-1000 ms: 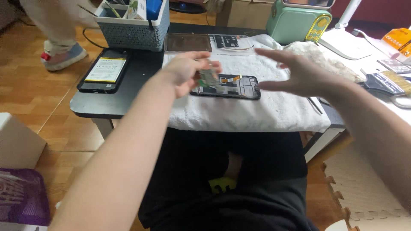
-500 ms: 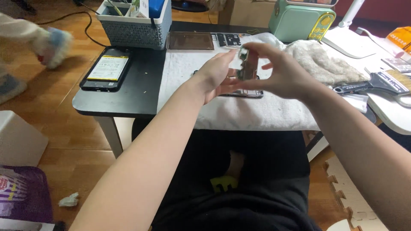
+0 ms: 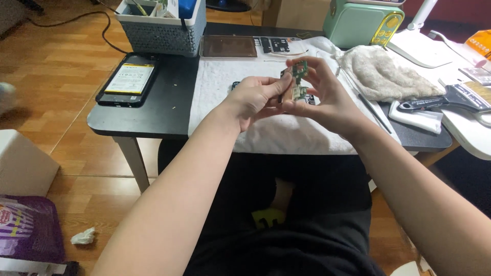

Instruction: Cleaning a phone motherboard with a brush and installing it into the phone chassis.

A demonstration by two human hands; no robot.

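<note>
Small green circuit board (image 3: pixel 298 76) pinched between my two hands, held above the white cloth (image 3: pixel 266 128).

My left hand (image 3: pixel 250 99) and right hand (image 3: pixel 322 99) clamp its edges; it seems light, stiff, fragile, perhaps trailing a flex, so edge grips suit it.

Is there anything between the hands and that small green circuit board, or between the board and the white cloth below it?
Nothing visible. The left hand and right hand both pinch the green circuit board directly, above the white cloth. Only the opened phone lies on the cloth behind the hands.
</note>
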